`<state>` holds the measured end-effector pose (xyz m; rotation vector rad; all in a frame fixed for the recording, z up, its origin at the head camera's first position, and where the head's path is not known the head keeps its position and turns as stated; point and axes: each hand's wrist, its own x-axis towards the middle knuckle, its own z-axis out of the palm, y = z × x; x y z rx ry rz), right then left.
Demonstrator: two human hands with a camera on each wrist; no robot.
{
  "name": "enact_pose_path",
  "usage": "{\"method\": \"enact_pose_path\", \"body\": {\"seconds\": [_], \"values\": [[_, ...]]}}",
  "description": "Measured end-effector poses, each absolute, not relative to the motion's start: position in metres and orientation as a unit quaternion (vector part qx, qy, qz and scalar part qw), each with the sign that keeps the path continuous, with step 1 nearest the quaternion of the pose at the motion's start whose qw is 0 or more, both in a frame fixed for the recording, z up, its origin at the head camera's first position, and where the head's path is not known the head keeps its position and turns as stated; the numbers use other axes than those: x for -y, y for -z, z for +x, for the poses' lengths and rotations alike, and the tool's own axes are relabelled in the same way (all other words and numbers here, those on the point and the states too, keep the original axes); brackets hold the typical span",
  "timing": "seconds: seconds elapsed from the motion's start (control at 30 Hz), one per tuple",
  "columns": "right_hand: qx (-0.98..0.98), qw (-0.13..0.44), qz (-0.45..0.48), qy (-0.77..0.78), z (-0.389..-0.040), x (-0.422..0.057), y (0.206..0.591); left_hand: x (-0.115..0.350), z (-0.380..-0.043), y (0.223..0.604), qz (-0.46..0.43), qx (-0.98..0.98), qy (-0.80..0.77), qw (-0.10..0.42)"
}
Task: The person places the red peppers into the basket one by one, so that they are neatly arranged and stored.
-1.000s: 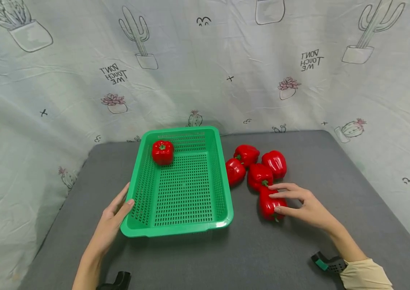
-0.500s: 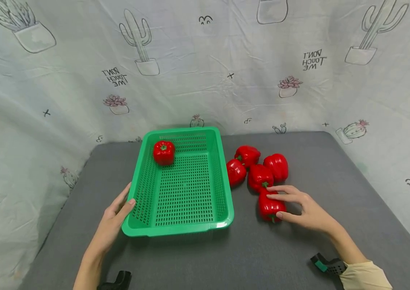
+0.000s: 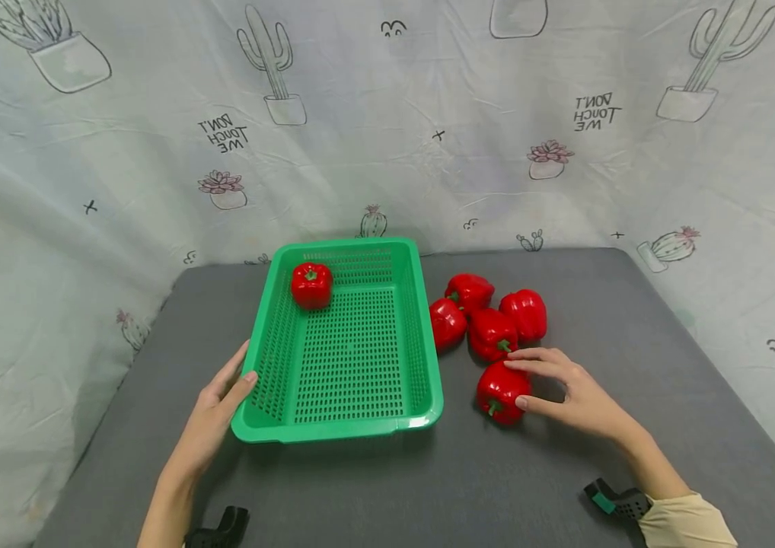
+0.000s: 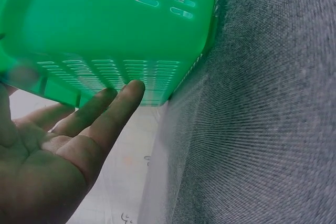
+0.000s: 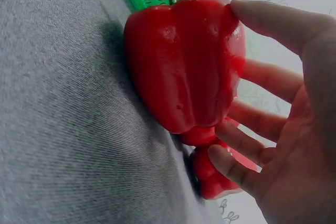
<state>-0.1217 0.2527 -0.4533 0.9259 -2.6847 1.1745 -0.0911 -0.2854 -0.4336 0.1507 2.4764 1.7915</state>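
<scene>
My left hand point(image 3: 212, 407) holds the near left side of a green perforated plastic basket point(image 3: 336, 432), thumb on the rim and fingers along the outer wall. In the left wrist view those fingers lie close under the rim. One red bell pepper point(image 3: 311, 289) stands in the basket's far left corner. Right of the basket, my right hand point(image 3: 575, 392) loosely grips the nearest red bell pepper point(image 3: 502, 390) from its right side, thumb on the near part and fingers on the far part. In the right wrist view this pepper point(image 5: 181, 66) rests on the table, its stem toward the basket.
Several other red bell peppers point(image 3: 492, 333) sit clustered behind the gripped one, close to the basket's right wall. Grey cloth covers the table point(image 3: 387, 495). A pale curtain point(image 3: 360, 152) with cactus drawings hangs behind and at the sides.
The gripped pepper has turned so its stem points nearer left, and it has shifted slightly left, away from the pepper behind it. The left hand and basket have stayed in place.
</scene>
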Motion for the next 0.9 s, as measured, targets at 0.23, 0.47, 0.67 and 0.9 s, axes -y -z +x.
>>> {"method": "enact_pose_path", "body": {"seconds": [0.23,0.47,0.67,0.9], "values": [[0.837,0.029,0.338,-0.429,-0.12,-0.243,0.445,0.287,-0.091,0.433,0.048,-0.813,-0.578,0.041],[0.814,0.026,0.363,-0.452,-0.124,-0.245,0.453,0.287,-0.092,0.433,0.047,-0.815,-0.576,0.041],[0.819,0.01,0.353,-0.452,-0.124,-0.247,0.455,0.286,-0.093,0.433,0.047,-0.815,-0.576,0.043],[0.822,0.011,0.335,-0.461,-0.122,-0.246,0.456,0.286,-0.094,0.433,0.042,-0.815,-0.577,0.047]]}}
